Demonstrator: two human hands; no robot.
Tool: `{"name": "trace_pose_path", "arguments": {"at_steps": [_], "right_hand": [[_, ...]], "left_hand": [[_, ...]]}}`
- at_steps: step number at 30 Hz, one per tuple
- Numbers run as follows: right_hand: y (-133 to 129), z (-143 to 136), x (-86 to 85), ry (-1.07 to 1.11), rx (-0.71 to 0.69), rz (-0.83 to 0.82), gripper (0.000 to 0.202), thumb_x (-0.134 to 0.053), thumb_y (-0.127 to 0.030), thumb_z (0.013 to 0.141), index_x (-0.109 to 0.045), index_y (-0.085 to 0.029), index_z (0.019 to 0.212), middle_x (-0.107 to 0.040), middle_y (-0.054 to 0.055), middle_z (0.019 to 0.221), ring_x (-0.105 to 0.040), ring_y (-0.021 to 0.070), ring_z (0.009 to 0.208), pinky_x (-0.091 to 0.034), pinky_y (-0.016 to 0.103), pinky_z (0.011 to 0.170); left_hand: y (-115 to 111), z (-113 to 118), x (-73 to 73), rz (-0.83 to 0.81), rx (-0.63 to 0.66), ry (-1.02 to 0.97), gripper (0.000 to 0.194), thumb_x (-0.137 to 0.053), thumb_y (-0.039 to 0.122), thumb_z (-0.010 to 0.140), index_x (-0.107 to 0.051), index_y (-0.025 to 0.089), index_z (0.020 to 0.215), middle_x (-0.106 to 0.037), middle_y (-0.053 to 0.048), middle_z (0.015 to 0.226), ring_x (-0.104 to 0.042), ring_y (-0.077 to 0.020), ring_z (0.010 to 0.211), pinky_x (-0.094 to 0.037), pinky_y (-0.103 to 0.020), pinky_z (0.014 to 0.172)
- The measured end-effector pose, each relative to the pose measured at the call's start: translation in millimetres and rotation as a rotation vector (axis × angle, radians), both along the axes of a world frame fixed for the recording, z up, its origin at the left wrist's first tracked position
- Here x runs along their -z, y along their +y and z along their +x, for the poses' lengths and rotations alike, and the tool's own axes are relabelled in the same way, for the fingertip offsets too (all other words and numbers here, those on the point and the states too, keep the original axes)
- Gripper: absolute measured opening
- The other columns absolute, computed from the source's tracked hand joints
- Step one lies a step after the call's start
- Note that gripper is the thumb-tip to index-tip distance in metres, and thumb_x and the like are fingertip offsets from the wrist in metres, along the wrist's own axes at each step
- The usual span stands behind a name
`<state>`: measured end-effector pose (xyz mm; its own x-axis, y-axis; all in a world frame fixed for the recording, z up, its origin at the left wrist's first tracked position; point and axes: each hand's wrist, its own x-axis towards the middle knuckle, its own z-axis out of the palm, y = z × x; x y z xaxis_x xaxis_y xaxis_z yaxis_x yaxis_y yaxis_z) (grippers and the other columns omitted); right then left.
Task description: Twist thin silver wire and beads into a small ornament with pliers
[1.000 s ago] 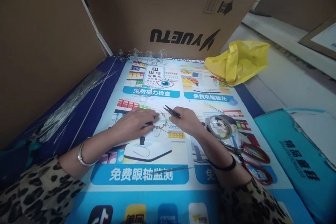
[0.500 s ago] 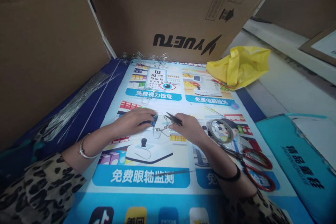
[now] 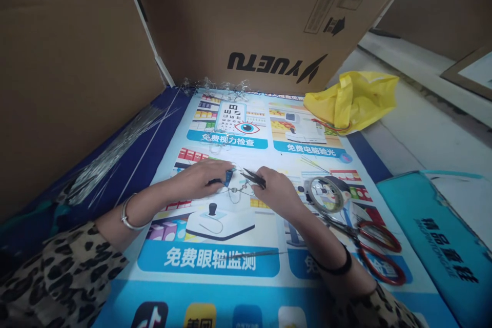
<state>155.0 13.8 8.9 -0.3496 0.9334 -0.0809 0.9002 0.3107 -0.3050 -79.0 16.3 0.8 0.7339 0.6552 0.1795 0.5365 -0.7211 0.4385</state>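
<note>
Over the middle of the printed poster [image 3: 223, 287], my left hand [image 3: 203, 178] pinches one side of a thin bent wire piece [image 3: 235, 190] with small beads or loops. My right hand [image 3: 274, 187] is closed round dark pointed pliers [image 3: 254, 178], whose tips point left toward the wire. The wire spans the gap between both hands. What exactly the plier tips touch is too small to tell. A curved wire lies on the poster below my left hand.
Red-handled scissors [image 3: 378, 251] and a roll of clear tape [image 3: 326, 195] lie right. A yellow bag [image 3: 351, 102] is at the back right, a teal box [image 3: 434, 236] far right. Straight wires [image 3: 111, 159] lie left; twisted wire pieces [image 3: 226, 89] sit by the cardboard [image 3: 246, 20].
The whole view has shifted slightly. My hands keep almost the same pose, with the plier tips a little differently angled at the wire.
</note>
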Motion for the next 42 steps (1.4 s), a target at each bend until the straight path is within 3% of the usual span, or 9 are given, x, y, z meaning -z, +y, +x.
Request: {"name": "trace_pose_path", "arguments": {"at_steps": [14,42], "right_hand": [[3,3,6.3,0.088,-0.063,0.017,0.007,-0.049,-0.023,0.077,-0.052,-0.019,0.072,-0.058,0.0,0.069,-0.049,0.0125,0.062,-0.025,0.023,0.055],[0,7,12.9,0.069,-0.077,0.088,0.011,-0.047,-0.019,0.075,-0.058,-0.019,0.077,-0.059,0.002,0.075,-0.05,0.0148,0.068,-0.027,0.025,0.061]], "left_hand": [[-1,1,3.9,-0.014,-0.033,0.005,0.011,-0.046,0.016,0.081,-0.054,0.019,0.088,-0.048,-0.009,0.132,-0.041,-0.0205,0.124,-0.035,-0.037,0.099],[-2,-2,3.4,0.008,-0.029,0.046,0.012,-0.046,0.019,0.082,-0.056,0.021,0.089,-0.049,-0.007,0.131,-0.036,-0.0209,0.127,-0.031,-0.039,0.102]]}}
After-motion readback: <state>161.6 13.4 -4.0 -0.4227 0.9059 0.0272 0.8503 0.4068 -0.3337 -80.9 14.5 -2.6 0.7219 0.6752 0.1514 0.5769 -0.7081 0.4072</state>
